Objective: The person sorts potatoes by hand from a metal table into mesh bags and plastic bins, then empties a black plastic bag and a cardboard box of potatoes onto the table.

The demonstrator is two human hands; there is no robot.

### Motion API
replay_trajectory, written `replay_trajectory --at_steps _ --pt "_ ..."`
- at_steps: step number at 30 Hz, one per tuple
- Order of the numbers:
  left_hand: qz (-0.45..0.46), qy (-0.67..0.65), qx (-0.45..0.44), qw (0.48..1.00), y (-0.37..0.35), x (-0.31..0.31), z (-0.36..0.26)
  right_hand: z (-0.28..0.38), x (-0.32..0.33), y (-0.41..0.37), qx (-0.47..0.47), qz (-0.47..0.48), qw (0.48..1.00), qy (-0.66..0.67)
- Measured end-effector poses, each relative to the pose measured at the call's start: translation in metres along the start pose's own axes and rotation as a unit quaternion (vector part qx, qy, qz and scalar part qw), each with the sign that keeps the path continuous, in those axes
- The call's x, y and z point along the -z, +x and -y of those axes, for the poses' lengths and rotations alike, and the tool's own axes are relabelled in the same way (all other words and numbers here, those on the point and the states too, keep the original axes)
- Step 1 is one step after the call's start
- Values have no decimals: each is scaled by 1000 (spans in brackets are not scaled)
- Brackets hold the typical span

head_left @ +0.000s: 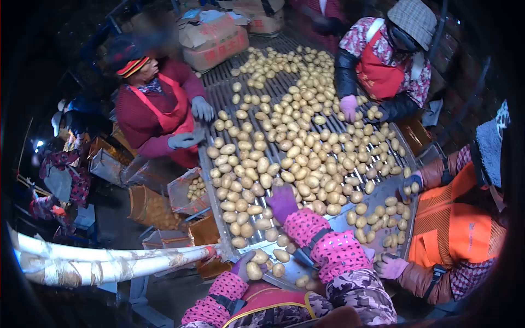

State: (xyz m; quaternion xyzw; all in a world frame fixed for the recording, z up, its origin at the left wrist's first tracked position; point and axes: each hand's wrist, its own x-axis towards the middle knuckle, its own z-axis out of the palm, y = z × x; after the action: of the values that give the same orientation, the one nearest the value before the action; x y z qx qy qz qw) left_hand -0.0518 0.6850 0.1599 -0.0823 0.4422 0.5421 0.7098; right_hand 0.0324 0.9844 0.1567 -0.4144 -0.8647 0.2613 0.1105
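While your left hand (pixel 242 266), in a purple glove, is at the near left corner of the roller conveyor (pixel 217 87), its fingers curl around a potato (pixel 254 271), with a second potato (pixel 260 256) touching it just above. Your right hand (pixel 283 203), gloved the same way, reaches in past the near edge and lies palm down among the loose potatoes (pixel 306 159), nearer the left edge than the right; its fingertips are hidden, so you cannot tell whether they grip one.

The potatoes spread from near the far end to the near edge, thickest across the middle, and a separate cluster (pixel 383 216) sits on bare metal by the near right corner.

Along the left edge stands a co-worker in a red apron (pixel 178 104), with grey gloves at the rim. By the far right side, another co-worker's pink glove (pixel 348 107) touches potatoes. At the right edge is a co-worker in an orange vest (pixel 456 213). Cardboard boxes (pixel 216 46) are at the far end.
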Motion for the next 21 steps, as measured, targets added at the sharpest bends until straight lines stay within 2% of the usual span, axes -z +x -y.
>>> replay_trajectory --at_steps 2,3,4,5,6,7,8,9,11,12,15,16,17,18,21 --pt "18 21 13 1000 7 -11 -4 -21 -23 -16 -8 19 997 80" --pt "3 25 6 1000 4 -23 -9 -27 -7 -37 130 -38 991 -14" --pt "-11 29 -1 1000 -1 -36 -14 -33 10 -58 252 -124 952 -119" --pt "-27 35 -4 999 -4 -45 -16 -25 36 -68 241 -135 957 -84" --pt "4 111 -46 993 6 -39 -14 -20 51 -79 227 -144 962 -49" --pt "40 26 -37 998 10 -44 -17 -14 62 -94 209 -153 966 -14" --pt "75 -57 -21 995 14 -49 -19 0 61 -116 45 -97 954 281" --pt "131 -224 9 966 23 -55 -20 18 59 -131 -1 -175 926 333" --pt "222 -167 7 961 26 -73 -36 25 32 -155 41 -174 945 274" --pt "254 -340 25 905 44 -69 -33 44 65 -167 65 -131 954 262" --pt "180 -228 -12 957 58 -66 -33 9 44 -159 118 -213 948 204" --pt "133 62 -120 982 60 -70 -32 -2 56 -155 100 -193 957 191" --pt "113 184 -154 964 60 -75 -34 -14 62 -144 117 -207 965 114" --pt "87 303 -185 931 60 -82 -37 -26 67 -130 139 -181 973 37" --pt "128 161 -95 974 45 -102 -48 -81 50 -72 197 -97 968 -123"
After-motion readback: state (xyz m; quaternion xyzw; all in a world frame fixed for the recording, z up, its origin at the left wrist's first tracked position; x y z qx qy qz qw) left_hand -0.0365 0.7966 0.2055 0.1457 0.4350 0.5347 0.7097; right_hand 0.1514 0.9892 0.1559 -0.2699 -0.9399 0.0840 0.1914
